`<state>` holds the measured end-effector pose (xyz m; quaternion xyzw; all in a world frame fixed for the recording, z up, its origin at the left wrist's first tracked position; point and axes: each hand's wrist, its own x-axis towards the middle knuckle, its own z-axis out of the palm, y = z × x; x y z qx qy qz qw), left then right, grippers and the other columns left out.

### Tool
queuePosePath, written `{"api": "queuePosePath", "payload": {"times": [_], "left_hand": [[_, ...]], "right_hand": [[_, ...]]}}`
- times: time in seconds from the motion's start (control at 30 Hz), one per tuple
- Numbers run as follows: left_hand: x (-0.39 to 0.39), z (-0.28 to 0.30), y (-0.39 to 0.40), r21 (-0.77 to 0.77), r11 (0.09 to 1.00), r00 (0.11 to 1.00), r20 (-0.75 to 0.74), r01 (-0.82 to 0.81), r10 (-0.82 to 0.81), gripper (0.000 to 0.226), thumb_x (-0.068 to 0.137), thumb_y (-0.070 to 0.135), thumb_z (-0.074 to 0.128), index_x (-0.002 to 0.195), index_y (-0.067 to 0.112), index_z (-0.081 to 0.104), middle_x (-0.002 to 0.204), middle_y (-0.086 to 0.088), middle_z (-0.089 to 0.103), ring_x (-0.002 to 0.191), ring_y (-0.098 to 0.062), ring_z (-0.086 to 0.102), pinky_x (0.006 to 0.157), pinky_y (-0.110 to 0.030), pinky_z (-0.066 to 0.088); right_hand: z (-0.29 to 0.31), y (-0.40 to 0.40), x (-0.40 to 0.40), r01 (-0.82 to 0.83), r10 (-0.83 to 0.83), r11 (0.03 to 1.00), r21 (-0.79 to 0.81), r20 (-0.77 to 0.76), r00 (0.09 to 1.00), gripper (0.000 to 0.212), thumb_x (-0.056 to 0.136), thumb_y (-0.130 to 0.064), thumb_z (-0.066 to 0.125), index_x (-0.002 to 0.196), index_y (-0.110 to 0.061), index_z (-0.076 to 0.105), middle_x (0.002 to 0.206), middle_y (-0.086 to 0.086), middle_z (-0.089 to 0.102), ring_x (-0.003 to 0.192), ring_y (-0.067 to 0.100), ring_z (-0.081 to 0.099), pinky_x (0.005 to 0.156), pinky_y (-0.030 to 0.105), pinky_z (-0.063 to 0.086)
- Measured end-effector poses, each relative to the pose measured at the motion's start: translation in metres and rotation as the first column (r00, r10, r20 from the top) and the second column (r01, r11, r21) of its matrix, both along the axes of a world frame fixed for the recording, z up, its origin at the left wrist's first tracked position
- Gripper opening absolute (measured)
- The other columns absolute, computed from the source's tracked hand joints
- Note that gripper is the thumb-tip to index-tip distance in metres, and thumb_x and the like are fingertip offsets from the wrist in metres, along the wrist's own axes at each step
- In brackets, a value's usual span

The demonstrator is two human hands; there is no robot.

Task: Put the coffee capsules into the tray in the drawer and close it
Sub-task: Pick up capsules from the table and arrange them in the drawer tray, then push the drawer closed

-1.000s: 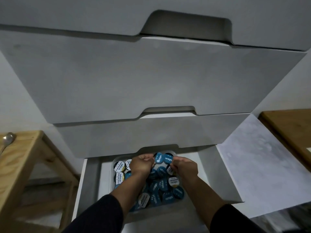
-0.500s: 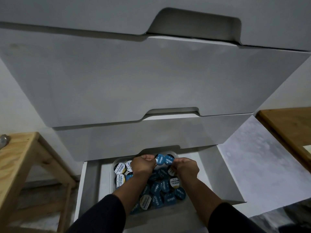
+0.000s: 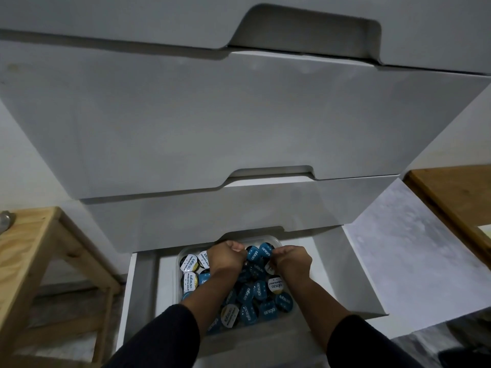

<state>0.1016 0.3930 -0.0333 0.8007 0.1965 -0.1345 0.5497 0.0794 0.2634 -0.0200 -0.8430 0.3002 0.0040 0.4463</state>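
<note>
The bottom drawer (image 3: 342, 272) of a white chest stands pulled out. Inside it lies a clear plastic tray (image 3: 271, 239) holding several coffee capsules (image 3: 261, 296), blue-lidded and white-and-gold-lidded. My left hand (image 3: 225, 257) and my right hand (image 3: 292, 261) are both down in the tray's far end, fingers curled. Each pinches one of two blue capsules side by side: the left hand's capsule (image 3: 252, 254), the right hand's capsule (image 3: 266, 249). My forearms hide part of the tray.
Three closed white drawer fronts (image 3: 239, 128) tower above the open drawer and overhang it. A light wooden stool (image 3: 34, 248) stands at the left, a metal object on its edge. A brown wooden surface (image 3: 457, 203) sits at the right, grey marbled floor beside it.
Both hands stay at the tray's far end holding the two blue capsules. The view has shifted slightly; little else differs.
</note>
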Motion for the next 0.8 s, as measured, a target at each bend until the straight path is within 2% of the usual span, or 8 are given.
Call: {"api": "queuePosePath", "payload": {"times": [0.1,0.2,0.3,0.37,0.43,0.57,0.7,0.8], "left_hand": [[-0.004,0.005,0.001,0.057,0.998,0.996,0.081,0.03,-0.034,0.009,0.084,0.009,0.06,0.077,0.011,0.066,0.078,-0.004,0.067,0.075,-0.016,0.062,0.073,-0.022,0.047],[-0.014,0.018,0.004,0.183,0.975,0.97,0.186,0.125,-0.159,0.016,0.088,0.014,0.054,0.086,0.007,0.068,0.082,-0.008,0.07,0.072,-0.015,0.062,0.066,-0.02,0.046],[-0.029,0.037,0.009,0.305,0.914,0.936,0.143,0.268,-0.322,0.018,0.089,0.022,0.055,0.097,0.011,0.067,0.093,-0.008,0.069,0.082,-0.018,0.063,0.075,-0.026,0.052],[-0.045,0.049,0.014,0.415,0.851,0.908,0.118,0.323,-0.402,0.022,0.09,0.026,0.054,0.105,0.013,0.064,0.103,-0.007,0.066,0.089,-0.018,0.06,0.077,-0.027,0.047],[-0.066,0.058,0.021,0.505,0.821,0.898,0.179,0.266,-0.402,0.027,0.09,0.028,0.053,0.112,0.014,0.061,0.113,-0.007,0.063,0.1,-0.02,0.058,0.082,-0.028,0.044],[-0.121,0.071,0.034,0.53,0.847,0.877,0.388,0.04,-0.285,0.032,0.088,0.028,0.057,0.118,0.016,0.059,0.118,-0.005,0.063,0.107,-0.02,0.058,0.09,-0.026,0.043],[-0.189,0.075,0.039,0.472,0.864,0.835,0.536,-0.172,-0.126,0.037,0.085,0.026,0.063,0.12,0.016,0.059,0.12,-0.007,0.062,0.111,-0.023,0.057,0.093,-0.028,0.042],[-0.238,0.061,0.033,0.435,0.858,0.827,0.561,-0.274,-0.02,0.047,0.085,0.028,0.063,0.128,0.014,0.052,0.13,-0.008,0.056,0.12,-0.024,0.051,0.101,-0.034,0.04]], "right_hand": [[0.005,0.001,-0.006,-0.091,0.095,0.992,-0.086,0.044,0.995,0.015,0.078,0.002,0.06,0.078,-0.003,0.075,0.082,0.014,0.074,0.078,0.028,0.069,0.076,0.033,0.056],[0.013,-0.003,-0.01,-0.248,0.257,0.942,-0.225,0.012,0.966,0.018,0.084,-0.011,0.056,0.081,-0.007,0.073,0.086,0.01,0.073,0.08,0.023,0.067,0.068,0.022,0.047],[0.018,-0.001,-0.019,-0.371,0.364,0.872,-0.321,-0.084,0.928,0.031,0.085,-0.027,0.054,0.105,-0.008,0.066,0.107,0.01,0.065,0.093,0.022,0.061,0.076,0.026,0.045],[0.022,0.0,-0.029,-0.44,0.427,0.804,-0.4,-0.126,0.895,0.04,0.087,-0.034,0.05,0.118,-0.009,0.058,0.116,0.01,0.059,0.102,0.022,0.057,0.083,0.03,0.045],[0.027,0.0,-0.042,-0.481,0.496,0.721,-0.499,-0.114,0.861,0.042,0.09,-0.036,0.047,0.121,-0.009,0.053,0.119,0.01,0.057,0.107,0.021,0.053,0.087,0.028,0.043],[0.04,-0.006,-0.08,-0.465,0.545,0.673,-0.575,-0.039,0.838,0.046,0.092,-0.042,0.044,0.127,-0.013,0.046,0.125,0.006,0.053,0.115,0.019,0.048,0.093,0.027,0.041],[0.055,-0.015,-0.133,-0.421,0.538,0.712,-0.563,0.051,0.842,0.053,0.092,-0.046,0.043,0.135,-0.017,0.036,0.138,0.004,0.043,0.126,0.018,0.04,0.103,0.028,0.036],[0.055,-0.025,-0.176,-0.424,0.554,0.726,-0.541,0.096,0.827,0.06,0.092,-0.044,0.043,0.142,-0.014,0.027,0.15,0.005,0.028,0.14,0.018,0.02,0.113,0.025,0.018]]}}
